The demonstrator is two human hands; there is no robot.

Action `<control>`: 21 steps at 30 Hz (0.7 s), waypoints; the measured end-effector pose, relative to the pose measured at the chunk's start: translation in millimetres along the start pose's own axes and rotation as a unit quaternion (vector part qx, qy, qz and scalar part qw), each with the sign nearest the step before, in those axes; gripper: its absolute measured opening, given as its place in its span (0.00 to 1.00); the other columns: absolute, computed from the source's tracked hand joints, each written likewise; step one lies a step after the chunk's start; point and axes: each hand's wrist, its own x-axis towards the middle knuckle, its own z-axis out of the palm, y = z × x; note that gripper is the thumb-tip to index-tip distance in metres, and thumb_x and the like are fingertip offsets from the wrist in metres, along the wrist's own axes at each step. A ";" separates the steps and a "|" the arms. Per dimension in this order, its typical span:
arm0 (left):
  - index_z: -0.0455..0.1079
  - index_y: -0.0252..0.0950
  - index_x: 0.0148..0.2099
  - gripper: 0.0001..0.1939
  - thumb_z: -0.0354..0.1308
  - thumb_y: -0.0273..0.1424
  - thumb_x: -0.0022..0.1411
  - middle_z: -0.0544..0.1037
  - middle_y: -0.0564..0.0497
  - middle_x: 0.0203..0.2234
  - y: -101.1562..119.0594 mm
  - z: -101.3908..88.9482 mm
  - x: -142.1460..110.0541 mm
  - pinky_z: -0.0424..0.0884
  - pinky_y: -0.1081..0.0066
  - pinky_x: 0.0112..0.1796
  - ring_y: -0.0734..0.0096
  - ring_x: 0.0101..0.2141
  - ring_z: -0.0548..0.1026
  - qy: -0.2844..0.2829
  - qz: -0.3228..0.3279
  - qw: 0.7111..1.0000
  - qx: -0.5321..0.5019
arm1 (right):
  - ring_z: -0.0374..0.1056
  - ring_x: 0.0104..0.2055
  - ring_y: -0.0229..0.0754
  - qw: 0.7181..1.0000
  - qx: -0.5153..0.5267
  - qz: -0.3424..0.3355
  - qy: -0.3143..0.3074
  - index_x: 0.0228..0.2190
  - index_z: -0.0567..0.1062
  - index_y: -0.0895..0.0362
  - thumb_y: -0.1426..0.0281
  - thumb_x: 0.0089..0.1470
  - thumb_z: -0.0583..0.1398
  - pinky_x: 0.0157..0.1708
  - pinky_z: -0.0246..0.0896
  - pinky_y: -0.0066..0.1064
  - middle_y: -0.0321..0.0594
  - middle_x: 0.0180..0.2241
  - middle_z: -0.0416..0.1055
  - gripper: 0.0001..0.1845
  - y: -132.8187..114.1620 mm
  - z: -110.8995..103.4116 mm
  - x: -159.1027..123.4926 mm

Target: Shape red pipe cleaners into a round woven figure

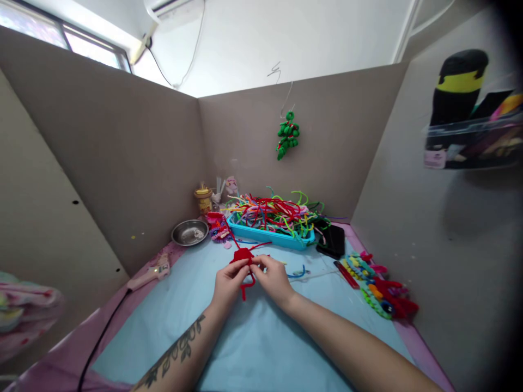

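Observation:
Both hands meet over the light blue table cover, pinching a red pipe-cleaner shape. My left hand grips its lower left side, fingers closed, and a red loose end hangs below between the hands. My right hand pinches the right edge of the same red piece, fingers closed. Thin red strands run from the piece toward the tray behind it.
A blue tray heaped with coloured pipe cleaners stands behind the hands. A metal bowl, a glue gun, a black phone and finished coloured pieces lie around. A green ornament hangs on the partition wall.

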 end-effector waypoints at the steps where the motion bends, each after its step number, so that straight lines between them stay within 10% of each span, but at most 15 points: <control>1: 0.75 0.34 0.41 0.16 0.61 0.34 0.50 0.79 0.44 0.38 0.4 0.1 -0.3 0.71 0.64 0.42 0.60 0.39 0.76 -0.003 0.006 1.000 0.015 | 0.67 0.31 0.40 1.000 -0.002 0.006 -0.001 0.30 0.75 0.55 0.69 0.50 0.56 0.34 0.59 0.29 0.38 0.30 0.74 0.08 1.1 0.1 0.0; 21: 0.76 0.36 0.39 0.13 0.58 0.34 0.52 0.80 0.47 0.35 6.3 3.0 -3.3 0.71 0.67 0.39 0.62 0.36 0.76 -0.012 0.051 0.995 0.090 | 0.61 0.31 0.37 0.977 0.183 0.079 -0.070 0.19 0.68 0.57 0.66 0.45 0.58 0.32 0.57 0.28 0.35 0.27 0.63 0.09 29.6 5.4 12.9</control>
